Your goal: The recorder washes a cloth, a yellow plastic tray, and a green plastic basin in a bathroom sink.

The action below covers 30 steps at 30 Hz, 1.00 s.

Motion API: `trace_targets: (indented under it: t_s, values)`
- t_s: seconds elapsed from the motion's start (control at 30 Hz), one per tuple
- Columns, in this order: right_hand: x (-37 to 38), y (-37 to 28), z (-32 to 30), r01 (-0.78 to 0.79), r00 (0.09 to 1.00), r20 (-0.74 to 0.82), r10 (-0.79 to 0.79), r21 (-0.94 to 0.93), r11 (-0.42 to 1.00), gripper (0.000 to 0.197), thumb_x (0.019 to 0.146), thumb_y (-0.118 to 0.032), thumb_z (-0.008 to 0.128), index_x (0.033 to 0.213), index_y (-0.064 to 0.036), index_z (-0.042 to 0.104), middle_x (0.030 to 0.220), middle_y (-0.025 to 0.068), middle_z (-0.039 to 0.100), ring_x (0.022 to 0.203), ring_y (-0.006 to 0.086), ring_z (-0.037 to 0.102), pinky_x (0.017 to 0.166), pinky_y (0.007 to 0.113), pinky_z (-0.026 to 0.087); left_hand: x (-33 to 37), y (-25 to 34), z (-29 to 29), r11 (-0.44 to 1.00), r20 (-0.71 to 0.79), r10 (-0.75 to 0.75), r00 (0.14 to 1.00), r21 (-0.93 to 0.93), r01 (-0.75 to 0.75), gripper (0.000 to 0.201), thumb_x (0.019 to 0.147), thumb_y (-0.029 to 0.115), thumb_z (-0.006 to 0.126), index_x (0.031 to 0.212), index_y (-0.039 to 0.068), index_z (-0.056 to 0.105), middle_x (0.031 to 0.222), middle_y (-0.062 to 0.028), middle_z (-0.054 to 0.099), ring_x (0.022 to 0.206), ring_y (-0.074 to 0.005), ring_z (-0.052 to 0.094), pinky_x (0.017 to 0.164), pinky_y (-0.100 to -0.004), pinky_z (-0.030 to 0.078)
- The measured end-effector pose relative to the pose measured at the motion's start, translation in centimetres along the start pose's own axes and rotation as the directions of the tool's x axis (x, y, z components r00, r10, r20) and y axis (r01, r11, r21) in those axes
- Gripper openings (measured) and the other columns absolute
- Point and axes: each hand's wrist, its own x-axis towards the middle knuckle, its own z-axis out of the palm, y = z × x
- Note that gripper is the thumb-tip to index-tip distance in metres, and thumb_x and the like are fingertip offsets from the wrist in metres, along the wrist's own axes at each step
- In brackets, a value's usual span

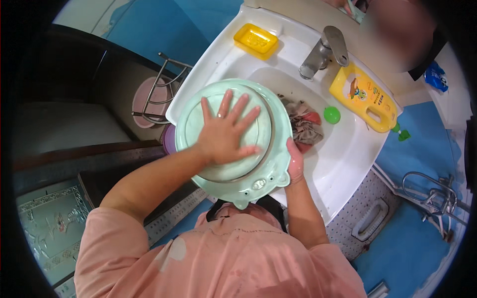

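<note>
A pale green plastic basin [238,190] is tipped with its underside up, over the left part of the white sink. My left hand [224,130] lies flat on the round bottom, its fingers spread wide. At the basin's right edge, my right hand [295,161] grips the rim; the thumb side shows and the other fingers are hidden beneath. Small ear-shaped bumps stick out from the rim on the side toward me. Just beyond my right hand, a crumpled grey and red cloth [306,126] rests in the sink bowl, partly covered by the basin.
The white sink [343,169] carries a metal faucet [325,52], a yellow soap dish [256,41], a yellow detergent bottle [362,97] lying on its side and a round green cap [332,115]. A metal rack [161,92] and pink basin [149,102] stand left. A wall shower tap [437,196] is at right.
</note>
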Motion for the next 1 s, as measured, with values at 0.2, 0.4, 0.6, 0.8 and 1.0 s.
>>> trace_targets:
  t_s: [0.2, 0.4, 0.6, 0.8, 1.0]
  values:
    - [0.2, -0.1, 0.1, 0.013, 1.000, -0.018, -0.015, -0.134, 0.991, 0.051, 0.086, -0.011, 0.047, 0.134, -0.0015, 0.037, 0.125, 0.0127, 0.051, 0.111, 0.0233, 0.052, 0.096, 0.037, 0.041, -0.3, 0.0, 3.1, 1.000, 0.009, 0.008, 1.000, 0.003, -0.008, 0.087, 0.074, 0.073, 0.042, 0.142, 0.021, 0.029, 0.150, -0.0137, 0.014, 0.137, -0.0434, 0.005, 0.091, -0.0779, 0.000]
    - [-0.3, -0.5, 1.2, 0.079, 0.996, -0.037, -0.086, -0.159, 0.984, 0.051, 0.084, -0.010, 0.049, 0.132, 0.0003, 0.038, 0.123, 0.0147, 0.052, 0.108, 0.0269, 0.054, 0.095, 0.037, 0.043, 0.7, -0.3, 3.1, 0.998, -0.086, 0.047, 0.995, -0.032, -0.050, 0.083, 0.075, 0.072, 0.042, 0.140, 0.022, 0.033, 0.149, -0.0108, 0.019, 0.137, -0.0409, 0.009, 0.093, -0.0762, 0.002]
    - [-0.7, -0.5, -0.1, 0.047, 0.998, -0.038, -0.051, -0.098, 0.994, 0.055, 0.077, -0.002, 0.049, 0.131, 0.0012, 0.038, 0.121, 0.0155, 0.053, 0.108, 0.0257, 0.054, 0.094, 0.036, 0.043, -0.7, -1.0, 1.6, 0.990, -0.077, 0.036, 0.996, -0.131, -0.046, 0.074, 0.080, 0.059, 0.050, 0.140, 0.019, 0.032, 0.147, -0.0085, 0.026, 0.137, -0.0318, 0.018, 0.101, -0.0666, 0.008]
    - [-1.4, -0.2, 0.4, -0.030, 1.000, 0.002, 0.031, -0.198, 0.980, 0.056, 0.077, -0.003, 0.053, 0.131, 0.0027, 0.039, 0.118, 0.0156, 0.056, 0.102, 0.0261, 0.058, 0.090, 0.036, 0.047, -1.0, -6.6, -0.7, 0.995, -0.100, -0.088, 0.991, 0.046, 0.093, 0.070, 0.084, 0.052, 0.051, 0.140, 0.015, 0.032, 0.143, -0.0099, 0.034, 0.132, -0.0304, 0.030, 0.108, -0.0502, 0.018]
    - [-1.4, 0.1, 0.5, -0.081, 0.997, -0.027, 0.077, -0.245, 0.966, 0.058, 0.076, -0.003, 0.054, 0.132, 0.0028, 0.039, 0.119, 0.0160, 0.055, 0.104, 0.0254, 0.058, 0.091, 0.036, 0.046, -1.5, -7.9, 0.4, 0.971, 0.007, 0.034, 0.999, -0.239, -0.032, 0.069, 0.087, 0.053, 0.043, 0.139, 0.010, 0.032, 0.141, -0.0165, 0.035, 0.132, -0.0329, 0.030, 0.109, -0.0504, 0.019]
